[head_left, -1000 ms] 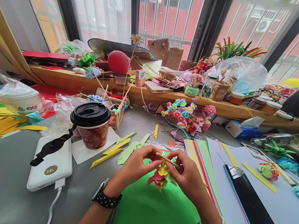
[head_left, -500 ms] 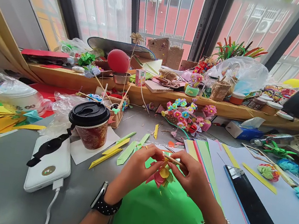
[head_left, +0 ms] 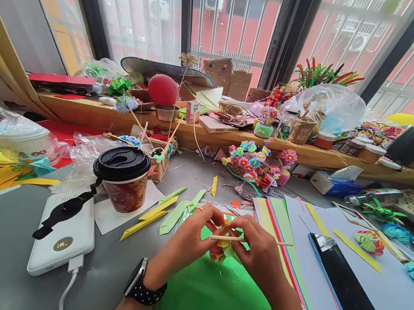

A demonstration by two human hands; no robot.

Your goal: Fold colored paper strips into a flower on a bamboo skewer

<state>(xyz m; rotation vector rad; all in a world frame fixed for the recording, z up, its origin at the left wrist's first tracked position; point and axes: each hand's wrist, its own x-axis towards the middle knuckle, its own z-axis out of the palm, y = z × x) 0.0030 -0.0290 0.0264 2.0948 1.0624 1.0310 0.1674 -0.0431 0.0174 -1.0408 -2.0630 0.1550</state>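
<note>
My left hand [head_left: 193, 237] and my right hand [head_left: 256, 250] meet over a green sheet [head_left: 217, 305], both closed around a small folded paper flower [head_left: 223, 250] of pink, yellow and green. A thin wooden stick [head_left: 248, 240] lies level across my fingers, its free end pointing right; my right hand pinches it. The flower is mostly hidden behind my fingers. A black watch is on my left wrist, a bead bracelet on my right.
A lidded coffee cup [head_left: 121, 178] and white power bank [head_left: 62, 236] stand to the left, with folded paper strips [head_left: 160, 208] between. A dark phone [head_left: 344, 284] lies on pale paper to the right. Paper flower bouquet [head_left: 255, 165] and cluttered windowsill [head_left: 210, 134] lie beyond.
The stick has swung from a slant to nearly level, with more of it showing to the right. The flower has sunk lower between my fingers.
</note>
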